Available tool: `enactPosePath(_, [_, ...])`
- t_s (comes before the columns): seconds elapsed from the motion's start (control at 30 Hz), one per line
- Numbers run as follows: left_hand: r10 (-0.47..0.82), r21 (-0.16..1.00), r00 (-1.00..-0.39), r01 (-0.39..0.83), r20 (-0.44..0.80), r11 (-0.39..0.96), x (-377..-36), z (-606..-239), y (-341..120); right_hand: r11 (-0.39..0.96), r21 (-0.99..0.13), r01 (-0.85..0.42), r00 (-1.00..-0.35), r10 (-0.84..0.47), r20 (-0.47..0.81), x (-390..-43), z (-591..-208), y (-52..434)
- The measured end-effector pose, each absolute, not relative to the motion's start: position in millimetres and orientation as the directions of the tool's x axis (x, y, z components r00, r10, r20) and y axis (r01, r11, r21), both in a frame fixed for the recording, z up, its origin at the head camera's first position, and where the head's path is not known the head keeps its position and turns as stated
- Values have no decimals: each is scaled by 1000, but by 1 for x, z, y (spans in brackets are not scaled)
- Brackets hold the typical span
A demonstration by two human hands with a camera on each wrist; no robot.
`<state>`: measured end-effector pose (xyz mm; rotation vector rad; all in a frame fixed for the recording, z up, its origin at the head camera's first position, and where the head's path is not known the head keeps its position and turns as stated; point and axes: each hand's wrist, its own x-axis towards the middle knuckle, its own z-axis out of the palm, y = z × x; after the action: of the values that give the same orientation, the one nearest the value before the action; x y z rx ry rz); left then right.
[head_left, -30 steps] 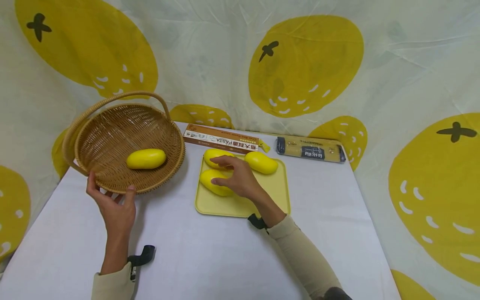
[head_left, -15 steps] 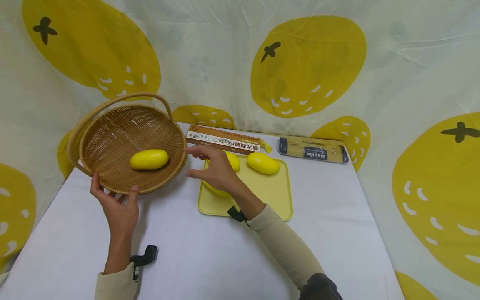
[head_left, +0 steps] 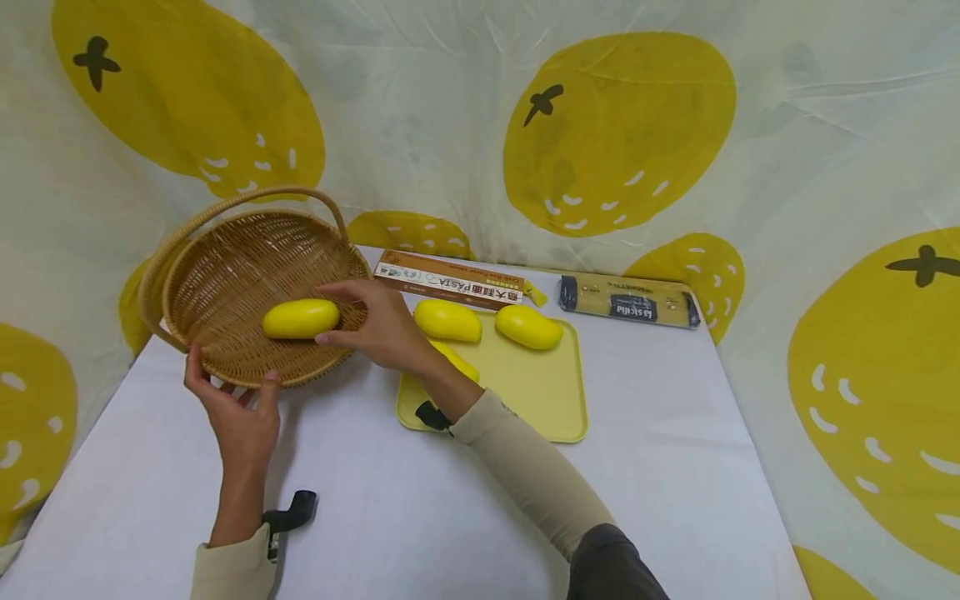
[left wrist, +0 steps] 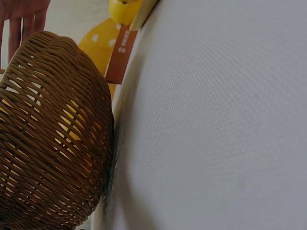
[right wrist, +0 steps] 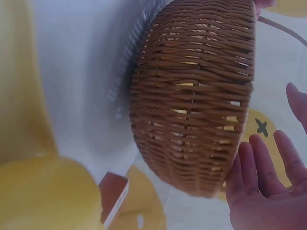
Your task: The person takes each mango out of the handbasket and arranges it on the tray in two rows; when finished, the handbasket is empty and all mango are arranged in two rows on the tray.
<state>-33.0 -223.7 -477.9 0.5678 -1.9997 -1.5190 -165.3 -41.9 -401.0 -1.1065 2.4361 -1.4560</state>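
Right hand moved off the tray empty, fingers relaxed, now at wicker basket rim beside the mango; left hand grips the rim.

A staged set rather than a lived-in room: a thin cloth backdrop printed with big yellow fruits hangs creased behind and round the sides of the bench, which is covered in plain white. Props are laid out on it: a wicker basket, a yellow tray, and boxed pasta and a spaghetti packet by the backdrop.
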Motion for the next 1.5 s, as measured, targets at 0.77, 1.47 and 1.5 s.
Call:
enactPosePath(0.77, [-641,967,-743,30,190,253,-36,-485,-225,506,-621,-598,-661,-750,25,-193,-402,-117])
enactPosePath(1.47, [-624,962,-756,26,196,270,-30,-459,-209,684,-457,-569,-703,-693,-162,-207,-416,-135])
enactPosePath(1.5, [-626,963,-756,24,193,268,-29,-459,-209,688,-456,-565,-702,-691,-172,-207,-416,-136])
